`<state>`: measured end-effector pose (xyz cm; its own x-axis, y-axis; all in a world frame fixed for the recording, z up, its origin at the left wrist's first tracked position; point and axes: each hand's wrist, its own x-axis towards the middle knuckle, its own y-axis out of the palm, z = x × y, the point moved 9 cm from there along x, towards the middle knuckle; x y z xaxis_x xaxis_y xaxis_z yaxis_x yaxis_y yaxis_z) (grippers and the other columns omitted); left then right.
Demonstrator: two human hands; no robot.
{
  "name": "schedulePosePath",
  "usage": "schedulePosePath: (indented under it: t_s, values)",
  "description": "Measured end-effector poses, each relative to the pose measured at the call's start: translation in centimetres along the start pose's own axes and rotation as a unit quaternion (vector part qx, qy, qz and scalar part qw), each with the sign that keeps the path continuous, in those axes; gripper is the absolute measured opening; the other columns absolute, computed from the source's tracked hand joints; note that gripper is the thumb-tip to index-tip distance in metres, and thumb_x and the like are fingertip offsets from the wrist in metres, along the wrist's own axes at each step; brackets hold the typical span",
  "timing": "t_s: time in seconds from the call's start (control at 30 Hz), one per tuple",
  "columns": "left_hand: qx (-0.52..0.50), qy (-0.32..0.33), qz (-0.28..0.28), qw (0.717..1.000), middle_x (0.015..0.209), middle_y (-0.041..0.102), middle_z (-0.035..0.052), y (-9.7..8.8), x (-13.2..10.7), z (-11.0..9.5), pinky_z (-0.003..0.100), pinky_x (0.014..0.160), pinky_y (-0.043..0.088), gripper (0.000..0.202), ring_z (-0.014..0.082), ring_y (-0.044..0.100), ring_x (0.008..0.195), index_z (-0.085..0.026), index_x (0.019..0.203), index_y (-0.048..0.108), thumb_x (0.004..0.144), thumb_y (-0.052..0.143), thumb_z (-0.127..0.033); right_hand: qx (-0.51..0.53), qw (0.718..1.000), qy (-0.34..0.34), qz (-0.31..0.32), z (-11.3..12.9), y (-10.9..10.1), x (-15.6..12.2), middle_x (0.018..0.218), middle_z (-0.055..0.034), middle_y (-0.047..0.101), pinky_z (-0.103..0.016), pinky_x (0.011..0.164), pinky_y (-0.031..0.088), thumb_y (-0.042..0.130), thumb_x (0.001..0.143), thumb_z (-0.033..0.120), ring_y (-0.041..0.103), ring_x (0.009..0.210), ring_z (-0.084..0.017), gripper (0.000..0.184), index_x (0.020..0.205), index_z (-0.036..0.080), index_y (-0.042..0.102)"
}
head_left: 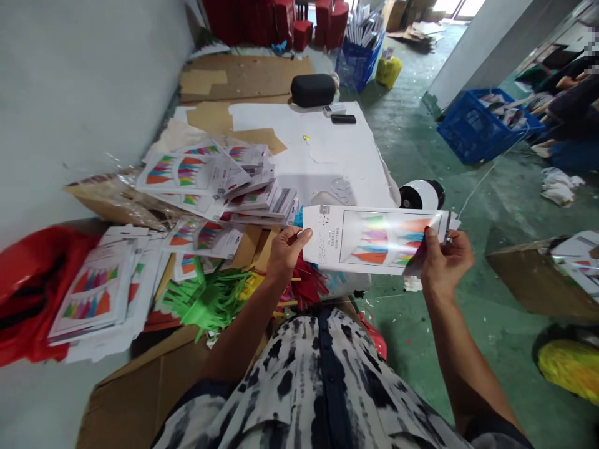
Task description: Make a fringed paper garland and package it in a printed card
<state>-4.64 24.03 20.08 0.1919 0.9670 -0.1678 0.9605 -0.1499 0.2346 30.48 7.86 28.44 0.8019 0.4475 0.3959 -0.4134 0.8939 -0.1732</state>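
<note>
A flat white tassel bunting packet (374,240), printed with colourful tassels, is held level in front of my body. My right hand (444,259) pinches its right end, thumb on the printed face. At its left end my left hand (285,249) has thumb and fingers closed on the edge. Left of my hands lies a heap of similar packets (201,174), and a flatter stack (96,280) sits nearer the wall. Green tassel strips (206,299) hang below my left forearm, with red tassels (309,284) behind my left hand.
A white-topped table (346,149) carries a black case (312,90). Blue crates (477,128) and a cardboard box (528,274) stand on the green floor. Another person's arm (568,81) shows at the far right. A red bag (32,280) lies at left.
</note>
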Motion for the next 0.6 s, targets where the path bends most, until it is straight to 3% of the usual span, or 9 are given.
schedulePosePath:
  t_s: [0.2, 0.37, 0.6]
  values:
    - [-0.103, -0.153, 0.142, 0.973, 0.08, 0.074, 0.0046, 1.8, -0.8, 1.0, 0.03, 0.067, 0.054, 0.048, 0.0169, 0.067, 0.067, -0.014, 0.089, 0.076, 0.068, 0.095, -0.053, 0.007, 1.0, -0.009, -0.002, -0.8, 0.4, -0.3, 0.074, 0.0036, 0.06, -0.026, 0.054, 0.036, 0.085, 0.081, 0.048, 0.046, 0.057, -0.011, 0.033, 0.087, 0.021, 0.067]
    - [-0.105, -0.123, 0.131, 0.978, 0.078, 0.073, 0.0014, 1.8, -0.8, 0.9, 0.025, 0.068, 0.051, 0.042, 0.0135, 0.065, 0.068, -0.015, 0.086, 0.075, 0.073, 0.093, -0.05, 0.009, 1.0, -0.006, -0.002, -1.8, 0.8, -0.3, 0.078, 0.0023, 0.063, -0.026, 0.059, 0.041, 0.084, 0.08, 0.048, 0.052, 0.062, -0.012, 0.034, 0.087, 0.02, 0.066]
    - [-0.103, -0.109, 0.145, 0.978, 0.086, 0.079, 0.0056, 2.3, -0.7, 1.1, 0.028, 0.071, 0.052, 0.048, 0.019, 0.071, 0.074, -0.015, 0.102, 0.081, 0.073, 0.092, -0.052, -0.019, 0.999, -0.035, -0.017, -1.2, 0.6, -0.7, 0.07, 0.0056, 0.053, -0.026, 0.056, 0.037, 0.083, 0.083, 0.048, 0.043, 0.058, -0.01, 0.033, 0.088, 0.019, 0.067]
